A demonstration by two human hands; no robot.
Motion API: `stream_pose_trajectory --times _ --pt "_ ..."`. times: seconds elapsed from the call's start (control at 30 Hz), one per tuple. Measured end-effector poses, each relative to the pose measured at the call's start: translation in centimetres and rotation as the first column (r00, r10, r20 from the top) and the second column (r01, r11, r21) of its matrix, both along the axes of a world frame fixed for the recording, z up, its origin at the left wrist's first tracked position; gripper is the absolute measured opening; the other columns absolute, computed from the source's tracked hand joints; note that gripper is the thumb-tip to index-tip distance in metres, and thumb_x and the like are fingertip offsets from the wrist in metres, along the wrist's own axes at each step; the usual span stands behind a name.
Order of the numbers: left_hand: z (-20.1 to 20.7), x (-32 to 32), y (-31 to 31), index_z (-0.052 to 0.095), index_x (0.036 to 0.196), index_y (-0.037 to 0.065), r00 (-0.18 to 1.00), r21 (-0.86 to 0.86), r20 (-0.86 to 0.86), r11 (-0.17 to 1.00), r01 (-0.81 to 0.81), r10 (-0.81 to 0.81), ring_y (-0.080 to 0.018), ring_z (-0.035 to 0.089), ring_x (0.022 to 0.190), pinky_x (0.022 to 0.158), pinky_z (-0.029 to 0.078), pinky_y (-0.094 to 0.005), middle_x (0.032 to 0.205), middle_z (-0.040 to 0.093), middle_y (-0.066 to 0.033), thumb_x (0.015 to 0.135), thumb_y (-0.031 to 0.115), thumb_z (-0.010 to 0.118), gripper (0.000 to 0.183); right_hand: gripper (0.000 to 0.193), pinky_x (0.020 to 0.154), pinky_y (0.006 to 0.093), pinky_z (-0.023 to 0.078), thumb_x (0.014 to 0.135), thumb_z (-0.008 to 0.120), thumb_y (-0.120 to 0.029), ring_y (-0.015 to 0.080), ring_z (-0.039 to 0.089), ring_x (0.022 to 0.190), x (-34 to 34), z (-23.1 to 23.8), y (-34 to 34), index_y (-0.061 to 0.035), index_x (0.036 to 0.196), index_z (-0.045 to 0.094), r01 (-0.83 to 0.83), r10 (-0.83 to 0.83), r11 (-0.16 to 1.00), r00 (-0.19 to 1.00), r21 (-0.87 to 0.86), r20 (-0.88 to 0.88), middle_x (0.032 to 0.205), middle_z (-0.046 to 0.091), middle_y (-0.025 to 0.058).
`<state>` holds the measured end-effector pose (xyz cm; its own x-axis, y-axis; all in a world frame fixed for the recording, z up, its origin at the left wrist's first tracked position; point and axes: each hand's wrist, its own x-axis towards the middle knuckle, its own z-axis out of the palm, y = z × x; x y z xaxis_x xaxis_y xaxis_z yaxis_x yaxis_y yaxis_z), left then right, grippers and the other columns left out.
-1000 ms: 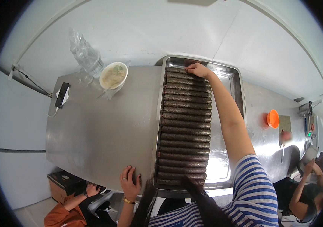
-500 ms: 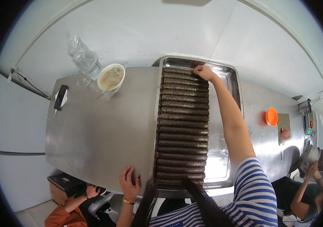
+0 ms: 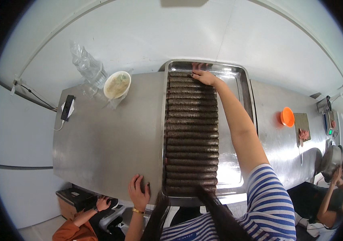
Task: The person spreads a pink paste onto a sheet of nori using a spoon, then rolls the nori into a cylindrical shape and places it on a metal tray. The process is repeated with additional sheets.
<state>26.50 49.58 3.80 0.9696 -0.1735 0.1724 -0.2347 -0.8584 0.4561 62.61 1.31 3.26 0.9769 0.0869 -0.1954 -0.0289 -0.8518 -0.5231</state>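
Note:
A row of dark seaweed-wrapped rolls (image 3: 192,120) fills the left part of a large metal tray (image 3: 239,176), each lying crosswise. At the tray's far end, my right hand (image 3: 204,78) touches the farthest rolls from above. Its fingers stretch leftward over them, with the fingertips partly hidden, and no roll is lifted. My left hand (image 3: 139,191) rests on the near edge of the steel table (image 3: 103,140), left of the tray. Its fingers are spread, and it holds nothing. Dark hair strands cover part of the nearest rolls.
A bowl of pale food (image 3: 117,84) stands at the back left beside clear plastic packaging (image 3: 89,66). A black power strip (image 3: 67,107) lies farther left. To the right are an orange bowl (image 3: 287,117) and a green board (image 3: 301,120) with pink pieces. Other people are at both sides.
My right hand has slid left along the far rolls. My left hand stays at the table edge. The person at the right has a metal bowl near their hands.

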Motion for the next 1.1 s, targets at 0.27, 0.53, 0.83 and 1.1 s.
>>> stream_pose_trajectory --times 0.27,0.53,0.83,1.1 --pt "-0.8 -0.2 0.3 0.056 0.121 0.006 1.000 -0.028 -0.003 1.000 -0.002 0.002 -0.0344 0.049 0.118 0.100 0.039 -0.0451 0.129 0.050 -0.0130 0.083 0.011 0.065 0.039 0.053 0.113 0.0540 0.024 0.095 0.052 -0.031 0.0341 0.036 0.137 -12.8 1.0 4.2 -0.0040 0.140 0.044 0.056 -0.055 0.998 0.881 0.012 0.469 0.147 0.040 0.0162" --pt "-1.6 -0.3 1.0 0.055 0.125 0.005 1.000 -0.098 0.022 0.995 0.014 -0.012 -0.0347 0.046 0.124 0.104 0.038 -0.0441 0.134 0.049 -0.0140 0.087 0.009 0.060 0.038 0.051 0.115 0.0542 0.022 0.094 0.056 -0.022 0.0345 0.032 0.139 -37.0 5.1 6.0 -0.0082 0.141 0.043 -0.031 0.025 0.999 0.919 0.009 0.393 0.149 0.035 0.0155" --pt "4.6 0.2 -9.7 0.054 0.130 0.007 0.954 -0.058 0.235 0.977 0.206 -0.187 -0.0327 0.045 0.127 0.105 0.037 -0.0441 0.140 0.047 -0.0125 0.091 0.012 0.057 0.039 0.045 0.108 0.0419 0.034 0.092 0.051 -0.004 0.0348 0.042 0.131 -57.3 2.0 -3.8 -0.0081 0.137 0.051 0.553 -0.581 0.804 0.654 0.217 0.484 0.142 0.042 0.0176" --pt "4.5 -3.8 -15.0 0.066 0.115 0.011 0.856 0.035 0.071 0.859 0.511 -0.512 -0.0262 0.056 0.112 0.097 0.044 -0.0388 0.122 0.061 -0.0055 0.088 0.017 0.063 0.028 0.043 0.108 0.0407 0.035 0.090 0.050 0.000 0.0338 0.044 0.128 -65.1 -3.4 -6.0 -0.0036 0.133 0.053 0.651 -0.681 0.719 0.588 0.245 0.436 0.136 0.046 0.0182"
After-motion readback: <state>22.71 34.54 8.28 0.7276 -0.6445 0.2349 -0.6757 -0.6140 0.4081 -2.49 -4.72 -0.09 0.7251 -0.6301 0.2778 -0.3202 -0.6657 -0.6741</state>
